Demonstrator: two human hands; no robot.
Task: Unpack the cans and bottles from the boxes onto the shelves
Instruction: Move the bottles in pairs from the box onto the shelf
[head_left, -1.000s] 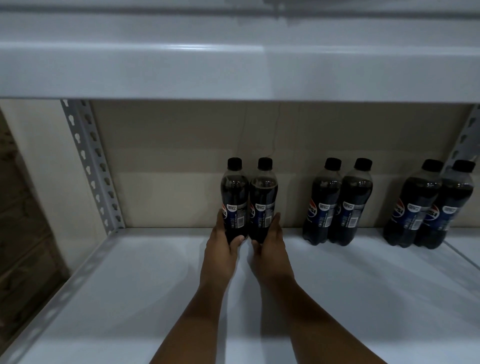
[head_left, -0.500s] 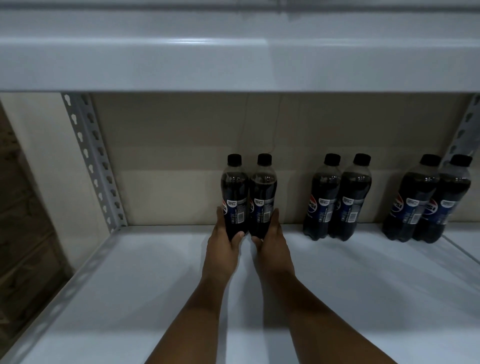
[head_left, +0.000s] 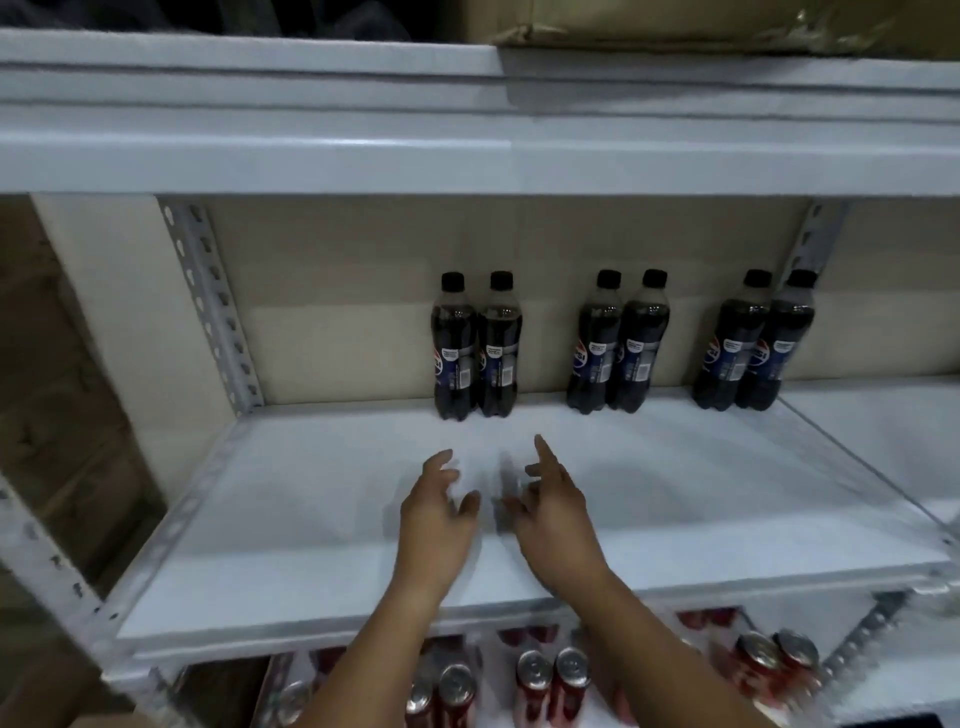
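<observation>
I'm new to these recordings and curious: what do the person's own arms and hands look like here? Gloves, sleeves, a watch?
Both are bare. The left hand and right hand wear no gloves, and no rings show, though the fingers are a little blurred. The forearms are uncovered right down to the bottom edge of the picture, with no sleeve cuff, watch or wristband in view. No markings show on them.
</observation>
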